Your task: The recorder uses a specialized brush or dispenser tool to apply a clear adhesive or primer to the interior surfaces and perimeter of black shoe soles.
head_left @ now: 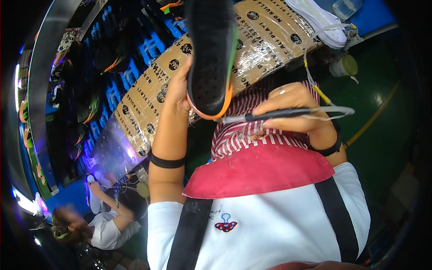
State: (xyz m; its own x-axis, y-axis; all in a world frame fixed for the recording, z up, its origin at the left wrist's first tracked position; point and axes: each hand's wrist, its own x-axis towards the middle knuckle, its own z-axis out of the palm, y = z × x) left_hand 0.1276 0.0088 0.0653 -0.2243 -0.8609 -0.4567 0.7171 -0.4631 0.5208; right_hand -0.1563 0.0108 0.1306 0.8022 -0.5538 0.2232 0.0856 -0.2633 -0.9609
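Note:
A black shoe sole (210, 67) with an orange, pink and green rim is tilted up in front of me, its top end cut off by the picture's edge. My left hand (181, 87) grips it along the left side, the fingers partly hidden behind it. In my right hand (292, 108) is a black-handled, pen-like applicator (279, 114), with a clear tube (344, 110) running from its back end. The applicator's pale tip touches or nearly touches the rounded lower end of the rim; which of the two, I cannot tell.
Behind the sole lies a work surface covered in printed brown cardboard (265, 45). A white sole (321, 22) rests on it beside a clear cup (346, 8). A lidded jar (344, 66) stands to the right. Leftward, blue racks (130, 74) carry soles; a co-worker (105, 229) works lower left.

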